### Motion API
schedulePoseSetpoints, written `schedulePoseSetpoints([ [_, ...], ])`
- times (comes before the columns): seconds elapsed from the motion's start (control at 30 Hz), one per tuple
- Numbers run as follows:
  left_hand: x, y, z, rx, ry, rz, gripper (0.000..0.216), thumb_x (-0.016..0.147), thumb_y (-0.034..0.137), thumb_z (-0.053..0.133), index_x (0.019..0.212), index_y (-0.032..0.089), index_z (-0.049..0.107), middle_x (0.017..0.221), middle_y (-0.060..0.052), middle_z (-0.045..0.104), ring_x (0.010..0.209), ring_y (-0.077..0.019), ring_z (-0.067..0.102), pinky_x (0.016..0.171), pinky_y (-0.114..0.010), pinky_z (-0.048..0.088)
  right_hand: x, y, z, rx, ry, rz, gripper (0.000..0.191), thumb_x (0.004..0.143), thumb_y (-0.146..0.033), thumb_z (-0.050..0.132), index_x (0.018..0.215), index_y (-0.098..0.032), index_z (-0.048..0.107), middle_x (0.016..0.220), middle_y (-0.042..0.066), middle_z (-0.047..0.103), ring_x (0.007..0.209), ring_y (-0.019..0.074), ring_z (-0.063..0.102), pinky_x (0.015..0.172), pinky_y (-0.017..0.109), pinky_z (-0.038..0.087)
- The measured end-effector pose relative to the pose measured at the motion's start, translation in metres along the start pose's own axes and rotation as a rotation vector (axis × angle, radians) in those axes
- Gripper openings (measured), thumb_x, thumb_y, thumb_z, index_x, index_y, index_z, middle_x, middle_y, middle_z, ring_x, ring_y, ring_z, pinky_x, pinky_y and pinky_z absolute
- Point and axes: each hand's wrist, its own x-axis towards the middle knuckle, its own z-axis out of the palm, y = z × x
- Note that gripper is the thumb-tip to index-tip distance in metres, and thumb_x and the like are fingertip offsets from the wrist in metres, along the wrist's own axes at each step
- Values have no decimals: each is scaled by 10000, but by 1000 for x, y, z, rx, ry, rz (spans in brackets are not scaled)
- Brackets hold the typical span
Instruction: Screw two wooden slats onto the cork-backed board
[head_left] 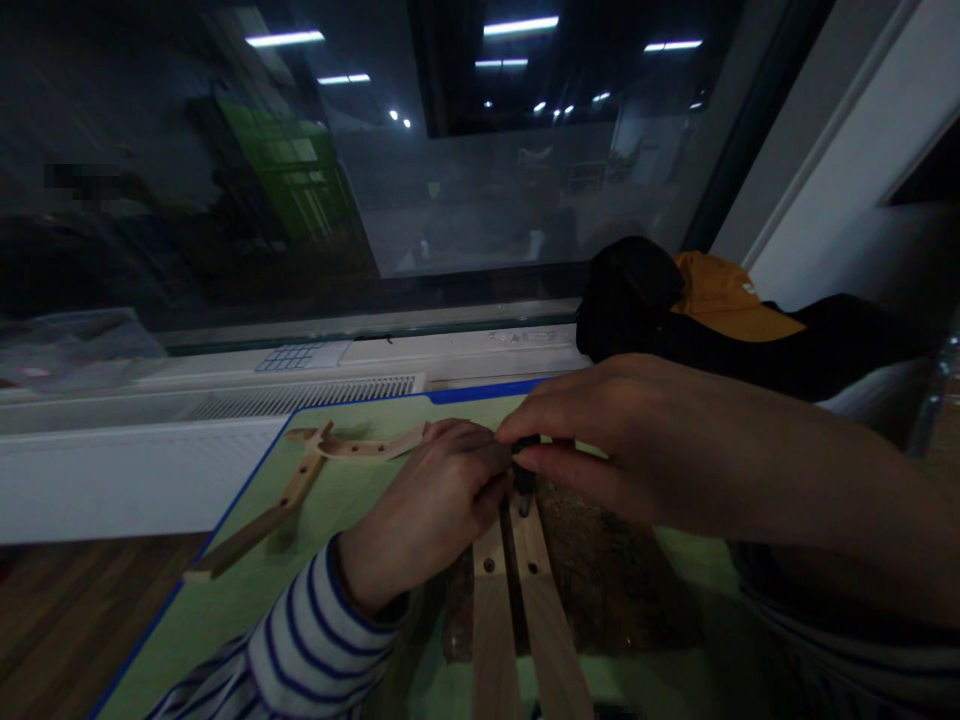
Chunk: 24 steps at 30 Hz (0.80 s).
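Two pale wooden bars (495, 625) run side by side away from me, with dark holes in them. My left hand (435, 500) is closed on the far part of the bars; its fingertips are partly hidden. My right hand (600, 440) comes in from the right, its thumb and fingers pinching a short black-handled screwdriver (525, 475). The tool stands upright, its metal tip at a hole in the right bar. Beneath the bars lies a dark brown, shiny slab or bag (607, 570) that I cannot make out clearly.
Another wooden frame (292, 485) with angled arms and holes lies on the left of the green, blue-edged table (247, 560). Behind the table are a white radiator (150, 470) and a window sill. An orange cap (731, 295) and dark clothing (626, 300) lie at the right back.
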Motion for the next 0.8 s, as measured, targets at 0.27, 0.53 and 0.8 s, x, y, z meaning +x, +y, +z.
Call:
schedulePoseSetpoints([
  [0.27,-2,0,-15,-91,-36,-11,161,802,144,579,949,200,609,978,-38,651,950,-214,588,864,-366,441,0,-2,0,0,-9,10,170,881,-292,471,924,-238,626,808,1,627,803,176,581,698,305,404],
  [0.53,-3,-6,-32,-146,60,3,186,790,163,608,973,199,609,956,-11,656,925,-179,581,851,-320,429,1,-1,0,22,-10,5,153,894,-303,450,850,-231,578,798,-18,614,788,162,571,707,302,394],
  [0.8,-6,8,-39,-282,103,-81,113,778,178,631,865,235,675,864,20,679,819,-151,603,764,-271,463,0,0,0,57,15,-13,128,876,-251,487,922,-222,603,884,-9,609,844,161,554,751,304,384],
])
